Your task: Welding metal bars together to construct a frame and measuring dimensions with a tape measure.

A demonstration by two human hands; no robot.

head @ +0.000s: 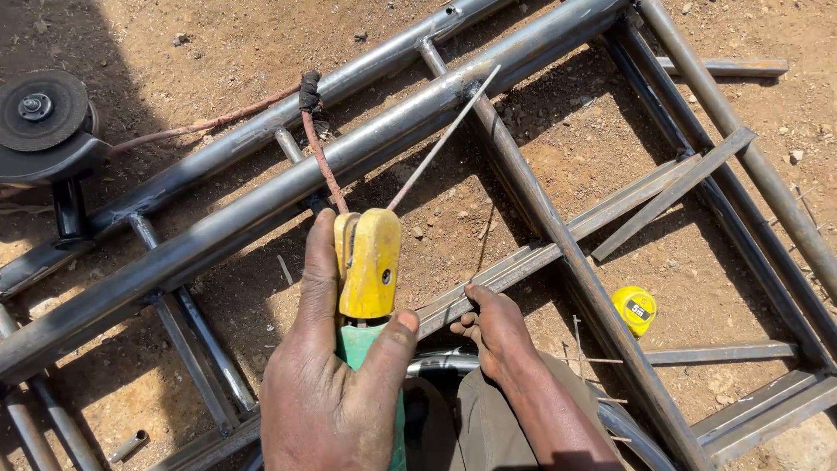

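I see one of the hands, the left hand [336,392], near the bottom of the view. It is closed tight around a yellow and green holder [368,262]. One finger lies along the holder's left side and the thumb presses on its right side. The right hand is not in view, so I cannot tell what it does.

A thin rod [445,138] sticks out of the holder and points far and to the right. Its tip is just beside a big pipe [261,205] of the frame, where a cross bar [558,235] meets it. I cannot tell if the tip touches yet.

I think the step in hand is aiming the rod at that joint to weld it. The next move calls for a steady hand, with the tip kept right on the seam and not sliding off the round pipe.

A bare foot [497,327] rests on a flat bar near the hand. A red cable [318,148] is tied on the pipe. A grinder [39,122] lies far left, and a yellow tape [635,307] sits on the dirt at the right.
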